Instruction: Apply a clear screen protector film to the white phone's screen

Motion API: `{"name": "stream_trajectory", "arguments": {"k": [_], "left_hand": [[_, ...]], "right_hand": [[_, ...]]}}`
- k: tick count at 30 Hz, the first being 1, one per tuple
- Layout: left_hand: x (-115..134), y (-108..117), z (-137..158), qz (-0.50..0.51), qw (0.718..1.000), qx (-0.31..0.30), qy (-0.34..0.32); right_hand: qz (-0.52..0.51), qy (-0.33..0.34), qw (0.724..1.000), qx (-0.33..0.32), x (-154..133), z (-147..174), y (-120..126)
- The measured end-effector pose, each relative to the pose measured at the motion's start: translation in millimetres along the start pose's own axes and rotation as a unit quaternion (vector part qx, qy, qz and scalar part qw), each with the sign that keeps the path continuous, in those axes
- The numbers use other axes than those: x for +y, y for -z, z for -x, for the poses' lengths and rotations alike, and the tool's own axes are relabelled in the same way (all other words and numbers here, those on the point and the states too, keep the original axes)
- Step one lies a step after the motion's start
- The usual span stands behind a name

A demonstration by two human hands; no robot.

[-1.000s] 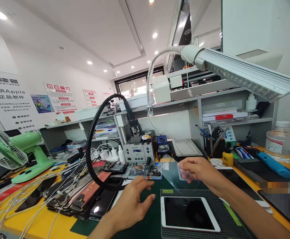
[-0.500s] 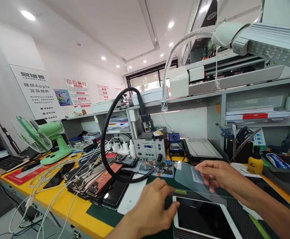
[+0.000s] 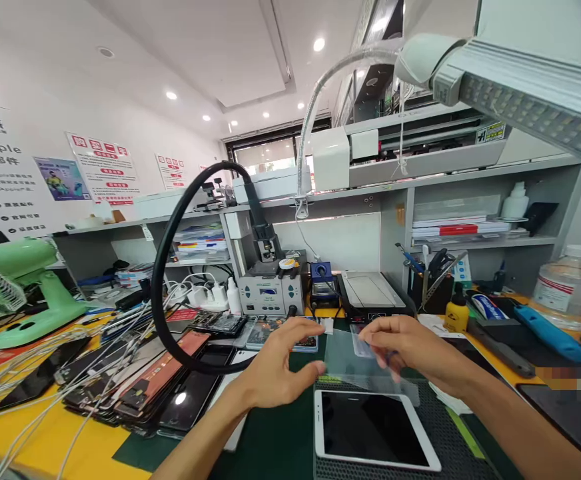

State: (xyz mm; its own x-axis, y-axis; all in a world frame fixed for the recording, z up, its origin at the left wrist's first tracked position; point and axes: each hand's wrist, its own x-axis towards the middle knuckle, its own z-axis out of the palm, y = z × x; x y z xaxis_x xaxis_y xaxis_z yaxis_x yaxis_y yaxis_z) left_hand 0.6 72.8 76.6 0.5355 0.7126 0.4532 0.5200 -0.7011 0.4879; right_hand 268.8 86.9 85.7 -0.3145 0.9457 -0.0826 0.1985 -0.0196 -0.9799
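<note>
A white-framed tablet (image 3: pixel 375 430) with a dark screen lies face up on a black textured mat (image 3: pixel 440 417). Over its far edge hangs a clear plastic film (image 3: pixel 343 363), pinched near its top right by my right hand (image 3: pixel 405 343). My left hand (image 3: pixel 285 363) is at the film's left edge, thumb and fingers apart. Whether its fingertips touch the film I cannot tell. Below and left of it, a white device (image 3: pixel 233 437) lies partly covered by my left forearm.
Stacked phones and phone parts (image 3: pixel 165 380) fill the left, with white cables across them. A black hose (image 3: pixel 163 267) loops from the hot-air station (image 3: pixel 270 293). To the right stand a yellow bottle (image 3: pixel 456 313) and a blue-handled tool (image 3: pixel 550 332). A lamp (image 3: pixel 530 100) hangs overhead.
The view has turned right. My left hand has risen from the tablet's left corner to the film's edge, its fingers spreading. My right hand still pinches the film above the tablet.
</note>
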Motion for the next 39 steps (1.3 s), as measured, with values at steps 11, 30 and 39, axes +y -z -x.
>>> {"name": "stream_trajectory", "arguments": {"k": [11, 30, 39], "left_hand": [[-1, -8, 16, -0.036, 0.995, -0.094, -0.026], [-4, -12, 23, -0.111, 0.986, -0.100, -0.080], [-3, -19, 26, -0.093, 0.986, -0.104, -0.094]], "right_hand": [[0.065, -0.028, 0.995, -0.069, 7, -3, -9], [0.122, -0.026, 0.984, -0.125, 5, 14, 28], [0.074, -0.028, 0.990, -0.116, 33, 22, 47]]}}
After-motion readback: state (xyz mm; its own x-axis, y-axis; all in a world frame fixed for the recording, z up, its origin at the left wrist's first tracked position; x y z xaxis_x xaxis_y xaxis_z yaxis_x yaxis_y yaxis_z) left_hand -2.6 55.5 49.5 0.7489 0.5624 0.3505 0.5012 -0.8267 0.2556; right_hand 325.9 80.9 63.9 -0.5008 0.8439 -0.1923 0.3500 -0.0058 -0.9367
